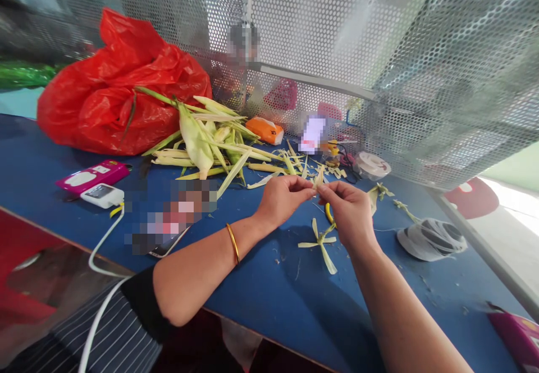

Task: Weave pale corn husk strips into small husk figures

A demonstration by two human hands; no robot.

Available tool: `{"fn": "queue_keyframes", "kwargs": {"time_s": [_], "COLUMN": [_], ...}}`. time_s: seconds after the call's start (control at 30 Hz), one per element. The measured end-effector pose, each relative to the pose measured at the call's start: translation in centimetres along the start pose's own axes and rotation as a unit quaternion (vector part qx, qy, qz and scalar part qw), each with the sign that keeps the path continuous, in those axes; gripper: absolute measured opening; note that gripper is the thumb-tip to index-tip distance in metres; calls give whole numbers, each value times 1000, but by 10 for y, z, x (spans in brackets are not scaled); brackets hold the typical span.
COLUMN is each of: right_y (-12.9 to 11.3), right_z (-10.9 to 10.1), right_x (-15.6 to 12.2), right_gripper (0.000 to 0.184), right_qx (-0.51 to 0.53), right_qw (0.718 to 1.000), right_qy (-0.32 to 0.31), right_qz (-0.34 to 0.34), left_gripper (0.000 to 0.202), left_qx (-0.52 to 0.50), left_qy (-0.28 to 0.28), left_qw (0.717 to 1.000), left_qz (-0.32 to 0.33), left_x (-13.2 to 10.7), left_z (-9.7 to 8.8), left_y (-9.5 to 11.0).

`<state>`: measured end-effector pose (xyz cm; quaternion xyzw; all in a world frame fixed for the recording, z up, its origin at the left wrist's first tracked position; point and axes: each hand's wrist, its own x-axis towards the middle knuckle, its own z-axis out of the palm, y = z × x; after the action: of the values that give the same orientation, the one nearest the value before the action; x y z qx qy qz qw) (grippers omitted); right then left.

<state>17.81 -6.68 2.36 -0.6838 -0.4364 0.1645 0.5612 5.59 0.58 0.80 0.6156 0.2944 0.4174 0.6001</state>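
Observation:
My left hand and my right hand meet above the blue table, fingertips pinched on a small pale piece of corn husk. Part of that piece is hidden behind the fingers. Below my right hand lies a flower-like shape of husk strips, its pale petals spread from a green centre. A yellow curved handle shows beside my right hand. Cut husk bits are scattered just beyond the fingers. Farther left is a heap of green and pale corn husks.
A red plastic bag bulges behind the husks, near an orange tissue pack. A spool of thread and a white tape roll are at right. A white device with a cable sits left. Perforated metal panels stand behind the table.

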Motion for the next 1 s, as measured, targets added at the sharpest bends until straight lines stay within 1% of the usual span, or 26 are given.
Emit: {"fn": "queue_keyframes", "kwargs": {"time_s": [0.1,0.23,0.33,0.43,0.57,0.67,0.73,0.8,0.83,0.93,1.0], "right_y": [-2,0,2,3,1,2,4,6,7,9,9], "right_z": [0,0,1,1,2,3,4,5,5,5,5], "right_x": [-1,0,0,0,-1,-1,0,1,2,2,3], "right_gripper": [26,25,24,24,25,24,24,25,25,27,28], "right_qx": [-2,14,26,22,19,35,60,90,102,99,72], "right_qw": [1000,1000,999,999,999,999,998,996,994,995,997], "right_qy": [1,-6,-7,1,3,-1,-9,-20,-25,-26,-21], "right_qz": [-4,-23,-32,-35,-32,-25,-19,-12,-8,-1,3], "left_gripper": [8,7,10,14,20,22,22,21,20,14,13], "left_qx": [20,-10,-7,57,175,217,227,210,184,48,-24], "left_qy": [-4,-44,-63,-61,-50,-48,-50,-54,-59,-74,-58], "left_qw": [1000,999,998,996,978,965,962,968,974,994,998], "left_qz": [7,-13,-10,30,104,137,142,129,116,57,11], "left_x": [-1,-1,0,0,-3,-4,-5,-4,-3,-2,-2], "left_z": [0,-1,-1,-2,-4,-5,-4,-3,-2,1,3], "left_y": [1,3,2,2,4,5,3,0,-2,-5,-5]}}
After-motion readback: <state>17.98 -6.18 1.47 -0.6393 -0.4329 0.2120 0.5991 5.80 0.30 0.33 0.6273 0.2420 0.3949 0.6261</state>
